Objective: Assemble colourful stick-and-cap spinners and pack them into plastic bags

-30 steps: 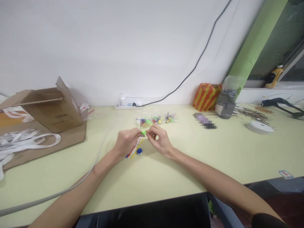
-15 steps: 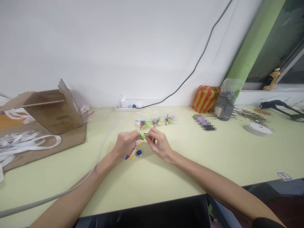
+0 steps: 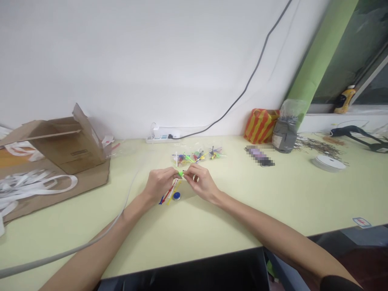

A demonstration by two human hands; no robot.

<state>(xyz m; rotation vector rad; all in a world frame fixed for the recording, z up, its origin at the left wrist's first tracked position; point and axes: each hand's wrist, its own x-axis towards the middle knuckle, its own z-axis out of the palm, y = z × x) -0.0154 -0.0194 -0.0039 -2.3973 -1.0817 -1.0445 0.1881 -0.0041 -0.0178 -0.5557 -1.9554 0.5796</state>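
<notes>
My left hand [image 3: 160, 182] is closed in a pinch on a small bright green plastic piece [image 3: 181, 173]. From the other side my right hand [image 3: 201, 182] also pinches, its fingertips against the green piece. A thin dark bit shows at those fingertips, too small to name. Below the hands, thin plastic sticks with arrow-like ends lie on the table, among them a red stick [image 3: 166, 195]. Beside them is a small round thing with a blue top [image 3: 176, 196]. Clear bags of colourful small plastic parts [image 3: 198, 155] lie just beyond my hands.
At the left stands an open cardboard box [image 3: 69, 149], with white straps [image 3: 27, 190] nearby. A grey cable [image 3: 91, 241] crosses over my left forearm. A power strip [image 3: 160, 139] lies by the wall. To the right are a striped bag [image 3: 261, 126] and a white roll [image 3: 329, 163].
Both hands stay together at the green piece, with only slight finger movement. Less of the dark bit shows at the right fingertips. The camera view has shifted a little.
</notes>
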